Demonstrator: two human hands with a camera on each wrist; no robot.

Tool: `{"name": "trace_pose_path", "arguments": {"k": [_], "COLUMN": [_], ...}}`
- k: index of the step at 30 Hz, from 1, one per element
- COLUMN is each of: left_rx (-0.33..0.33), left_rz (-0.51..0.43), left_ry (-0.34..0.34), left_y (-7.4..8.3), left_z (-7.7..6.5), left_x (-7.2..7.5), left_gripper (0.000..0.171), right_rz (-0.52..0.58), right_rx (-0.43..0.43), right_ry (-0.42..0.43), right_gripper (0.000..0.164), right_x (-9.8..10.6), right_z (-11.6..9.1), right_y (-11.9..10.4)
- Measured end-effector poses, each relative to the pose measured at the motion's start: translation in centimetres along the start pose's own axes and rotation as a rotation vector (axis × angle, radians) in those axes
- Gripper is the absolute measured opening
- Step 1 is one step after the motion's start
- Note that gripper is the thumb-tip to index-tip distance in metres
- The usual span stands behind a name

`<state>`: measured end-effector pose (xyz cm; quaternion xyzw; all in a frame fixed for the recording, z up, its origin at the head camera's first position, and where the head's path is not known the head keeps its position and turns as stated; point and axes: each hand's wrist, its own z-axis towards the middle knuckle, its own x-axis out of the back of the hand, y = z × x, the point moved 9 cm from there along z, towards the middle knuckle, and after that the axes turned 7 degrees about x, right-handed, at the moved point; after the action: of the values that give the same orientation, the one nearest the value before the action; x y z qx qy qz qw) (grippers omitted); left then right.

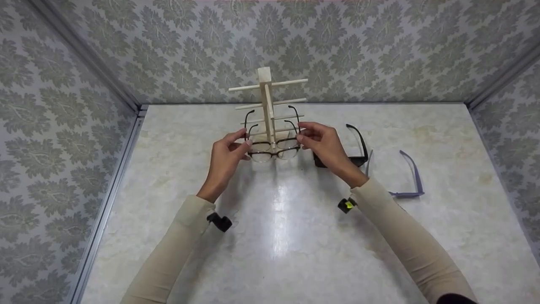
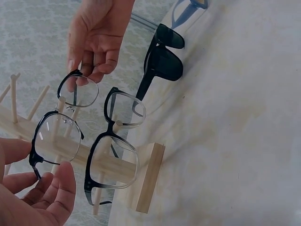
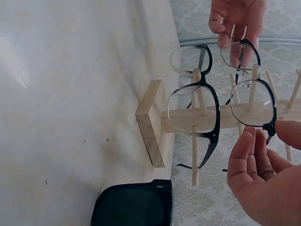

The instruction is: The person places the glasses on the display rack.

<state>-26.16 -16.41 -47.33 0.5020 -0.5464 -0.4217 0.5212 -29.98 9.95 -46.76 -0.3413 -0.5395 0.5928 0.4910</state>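
Observation:
Both hands hold one pair of eyeglasses (image 2: 34, 141) with dark upper rims and clear lower rims. My left hand (image 1: 223, 160) pinches one side near the hinge. On the opposite side, my right hand (image 1: 327, 147) has its thumb and fingers at the other hinge. The pair sits level in front of a wooden eyeglass stand (image 1: 265, 95), its nose area overlapping a short peg in both wrist views. Just below it, a second, similar pair of eyeglasses (image 3: 212, 136) rests on the stand, its bridge over the lowest front peg.
Black sunglasses (image 1: 359, 161) lie right of the stand, partly hidden by the right hand. Farther right are purple-framed glasses (image 1: 417, 181), partly behind the right forearm. The stand's upper crossbars (image 1: 291, 82) stick out sideways. A patterned wall (image 1: 379, 50) rises behind the marbled table (image 1: 168, 139).

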Motion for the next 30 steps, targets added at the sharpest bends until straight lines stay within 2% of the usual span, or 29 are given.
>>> {"name": "trace_pose_path", "arguments": {"k": [4,8,13,18,24,30], "left_rx": [0.000,-0.010,-0.033,-0.024,-0.012,0.006], "left_rz": [-0.010,-0.006,0.026,0.033,0.005,-0.012], "left_ry": [0.007,0.026,0.053,0.068,0.054,0.025], "left_y": [-0.3,-0.5,-0.6,-1.2,-2.2,-3.6], "left_z": [0.0,-0.7,-1.9,-3.2,-4.4,-5.1], "left_x": [0.2,0.7,1.3,1.5,1.1,-0.2], "left_gripper": [0.053,0.057,0.051,0.043,0.038,0.035], "right_rz": [-0.020,-0.062,-0.087,-0.115,-0.142,-0.147], "right_rx": [0.030,0.047,0.049,0.053,0.036,0.032], "right_ry": [-0.007,0.005,0.052,0.081,0.089,0.107], "right_gripper": [0.046,0.047,0.043,0.040,0.040,0.039], "right_x": [0.3,1.2,2.9,4.2,5.4,6.7], "right_z": [-0.2,-0.9,-2.0,-3.4,-5.0,-6.5], "right_y": [-0.1,0.0,0.1,0.2,0.6,1.2]}}
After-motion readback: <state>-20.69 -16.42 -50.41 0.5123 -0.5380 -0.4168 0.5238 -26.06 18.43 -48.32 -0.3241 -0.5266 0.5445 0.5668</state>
